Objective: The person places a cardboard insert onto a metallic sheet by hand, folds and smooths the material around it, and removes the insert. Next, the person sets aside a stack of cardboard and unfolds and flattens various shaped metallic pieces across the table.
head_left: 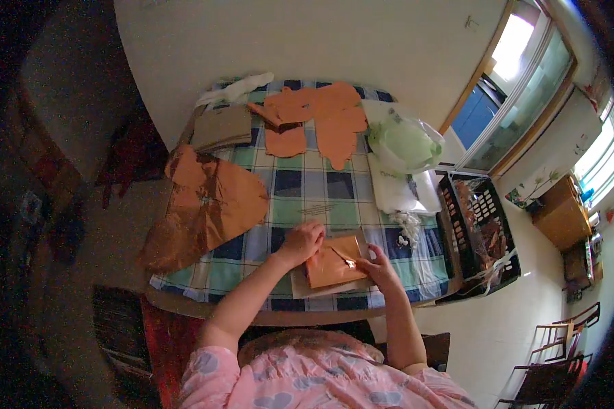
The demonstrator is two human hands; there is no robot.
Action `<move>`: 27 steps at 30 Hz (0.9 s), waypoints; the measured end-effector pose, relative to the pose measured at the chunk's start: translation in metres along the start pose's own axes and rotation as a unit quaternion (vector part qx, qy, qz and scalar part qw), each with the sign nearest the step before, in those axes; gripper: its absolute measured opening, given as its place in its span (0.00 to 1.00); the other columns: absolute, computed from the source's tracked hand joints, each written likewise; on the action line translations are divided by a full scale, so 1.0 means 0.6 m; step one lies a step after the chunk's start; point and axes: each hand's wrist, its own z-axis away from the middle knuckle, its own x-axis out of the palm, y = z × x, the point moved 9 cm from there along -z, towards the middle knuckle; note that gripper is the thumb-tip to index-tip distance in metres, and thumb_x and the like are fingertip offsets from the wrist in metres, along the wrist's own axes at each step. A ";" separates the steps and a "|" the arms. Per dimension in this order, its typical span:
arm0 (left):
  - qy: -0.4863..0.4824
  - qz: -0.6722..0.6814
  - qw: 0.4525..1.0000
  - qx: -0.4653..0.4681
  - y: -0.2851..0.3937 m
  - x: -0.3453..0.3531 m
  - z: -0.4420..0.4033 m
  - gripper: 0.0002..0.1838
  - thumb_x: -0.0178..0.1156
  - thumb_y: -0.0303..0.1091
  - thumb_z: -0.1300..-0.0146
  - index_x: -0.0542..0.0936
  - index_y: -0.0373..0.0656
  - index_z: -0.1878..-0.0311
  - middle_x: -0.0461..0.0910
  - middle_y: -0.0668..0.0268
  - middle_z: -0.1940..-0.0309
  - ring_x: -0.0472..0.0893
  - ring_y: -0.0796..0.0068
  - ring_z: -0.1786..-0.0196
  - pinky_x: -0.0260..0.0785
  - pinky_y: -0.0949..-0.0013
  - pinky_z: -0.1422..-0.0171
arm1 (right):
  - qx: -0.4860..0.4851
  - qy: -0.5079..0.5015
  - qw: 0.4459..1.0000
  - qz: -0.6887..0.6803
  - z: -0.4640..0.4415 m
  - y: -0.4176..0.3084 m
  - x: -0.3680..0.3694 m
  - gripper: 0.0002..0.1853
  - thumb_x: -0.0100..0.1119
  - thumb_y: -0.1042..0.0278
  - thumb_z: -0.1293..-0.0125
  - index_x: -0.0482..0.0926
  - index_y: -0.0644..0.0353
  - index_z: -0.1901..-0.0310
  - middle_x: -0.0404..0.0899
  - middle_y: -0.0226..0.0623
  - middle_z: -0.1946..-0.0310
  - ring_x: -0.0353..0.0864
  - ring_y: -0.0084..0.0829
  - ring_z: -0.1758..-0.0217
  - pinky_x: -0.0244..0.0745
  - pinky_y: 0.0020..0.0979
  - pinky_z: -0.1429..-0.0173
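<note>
A folded orange-brown piece, shiny in places, lies flat near the table's front edge. Beneath it is a pale flat board, whose edges stick out around it. My left hand is at the piece's upper left corner, its fingers pressed together in a pinch; what they hold is too small to tell. At the right edge, my right hand grips the folded piece between thumb and curled fingers. Just beyond my hands, clear plastic with small printed lines lies on the checked cloth.
The checked cloth covers the table. Crumpled orange-brown material lies left, with more orange pieces at the back. Stacked boards are back left. Plastic bags lie right, beside a black crate off the table.
</note>
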 end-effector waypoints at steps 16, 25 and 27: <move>0.026 -0.117 0.989 0.085 -0.002 0.039 0.036 0.16 0.58 0.29 0.43 0.76 0.39 0.50 0.76 0.57 0.46 0.72 0.55 0.39 0.66 0.58 0.34 | -0.345 0.080 0.793 0.496 0.062 -0.131 0.065 0.37 0.68 0.64 0.47 0.63 0.46 0.35 0.67 0.45 0.39 0.65 0.42 0.35 0.60 0.48 0.35; -0.021 0.064 0.998 -0.017 -0.012 0.015 0.017 0.06 0.57 0.26 0.42 0.74 0.40 0.62 0.75 0.52 0.53 0.75 0.51 0.48 0.69 0.57 0.46 | -0.451 -0.171 0.626 0.613 0.111 -0.081 0.154 0.28 0.59 0.61 0.39 0.66 0.48 0.36 0.61 0.40 0.33 0.58 0.40 0.29 0.51 0.51 0.28; 0.016 0.106 0.994 -0.032 -0.018 -0.010 0.019 0.06 0.56 0.25 0.43 0.74 0.39 0.62 0.75 0.53 0.54 0.75 0.51 0.50 0.69 0.57 0.47 | -0.450 -0.184 0.654 0.579 0.110 -0.076 0.158 0.28 0.59 0.61 0.39 0.66 0.48 0.36 0.62 0.40 0.34 0.59 0.40 0.29 0.53 0.51 0.29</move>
